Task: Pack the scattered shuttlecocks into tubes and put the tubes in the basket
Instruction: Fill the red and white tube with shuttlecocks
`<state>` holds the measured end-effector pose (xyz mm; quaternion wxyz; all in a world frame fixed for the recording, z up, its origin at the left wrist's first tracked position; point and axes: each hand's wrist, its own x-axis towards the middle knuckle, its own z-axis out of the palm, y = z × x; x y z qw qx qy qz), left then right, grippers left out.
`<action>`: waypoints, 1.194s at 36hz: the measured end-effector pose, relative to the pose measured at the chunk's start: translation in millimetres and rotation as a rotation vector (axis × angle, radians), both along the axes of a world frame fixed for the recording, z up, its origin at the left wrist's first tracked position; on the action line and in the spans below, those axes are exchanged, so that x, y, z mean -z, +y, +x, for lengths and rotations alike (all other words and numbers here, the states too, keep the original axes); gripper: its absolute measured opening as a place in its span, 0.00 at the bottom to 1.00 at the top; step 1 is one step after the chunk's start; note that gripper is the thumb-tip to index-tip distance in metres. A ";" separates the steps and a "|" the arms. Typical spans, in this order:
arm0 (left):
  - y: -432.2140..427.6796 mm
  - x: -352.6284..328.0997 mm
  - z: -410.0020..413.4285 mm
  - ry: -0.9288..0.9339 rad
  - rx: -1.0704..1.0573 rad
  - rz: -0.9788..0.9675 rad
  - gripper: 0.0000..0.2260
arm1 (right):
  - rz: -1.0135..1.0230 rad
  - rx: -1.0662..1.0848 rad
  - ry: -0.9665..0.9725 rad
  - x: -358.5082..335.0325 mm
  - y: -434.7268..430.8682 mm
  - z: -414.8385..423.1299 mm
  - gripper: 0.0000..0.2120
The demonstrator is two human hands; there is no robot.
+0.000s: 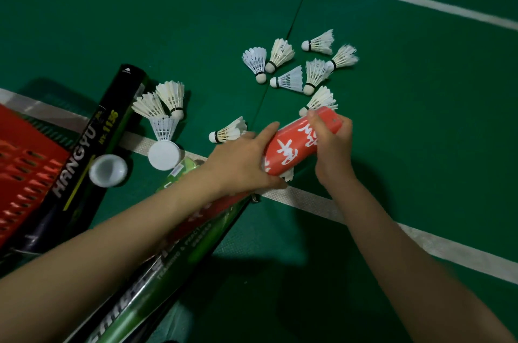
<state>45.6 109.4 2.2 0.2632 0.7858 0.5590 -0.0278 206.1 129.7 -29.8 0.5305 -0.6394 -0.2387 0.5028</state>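
Observation:
A short red tube [297, 143] with white characters is held between both hands above the green floor. My left hand [244, 163] grips its near end, where white feathers [287, 174] stick out. My right hand [332, 141] grips the far end with its fingers curled over the top. Several white shuttlecocks [288, 80] lie scattered on the floor beyond the tube. Three more [165, 107] lie to the left, and one [227, 132] rests just by my left hand. Part of a red basket [25, 163] shows at the left edge.
A black tube [92, 146] marked HANGYU lies beside the basket. A green tube [179, 258] lies under my left forearm, with another red tube [201, 213] partly hidden there. Two white caps [108, 170] [163, 155] sit on the floor. White court lines [420, 241] cross the mat.

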 end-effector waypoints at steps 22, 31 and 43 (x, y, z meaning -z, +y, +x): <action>39.1 14.0 19.5 -0.022 0.066 -0.126 0.51 | 0.125 -1.137 -1.127 12.3 7.8 37.6 0.36; 27.9 -4.0 -35.5 -0.152 -0.044 -0.398 0.47 | 0.365 -0.955 -1.396 38.5 6.7 28.8 0.35; -25.4 11.8 -80.0 -0.479 -0.337 0.028 0.42 | 0.505 -1.006 -1.399 27.1 3.5 -0.3 0.39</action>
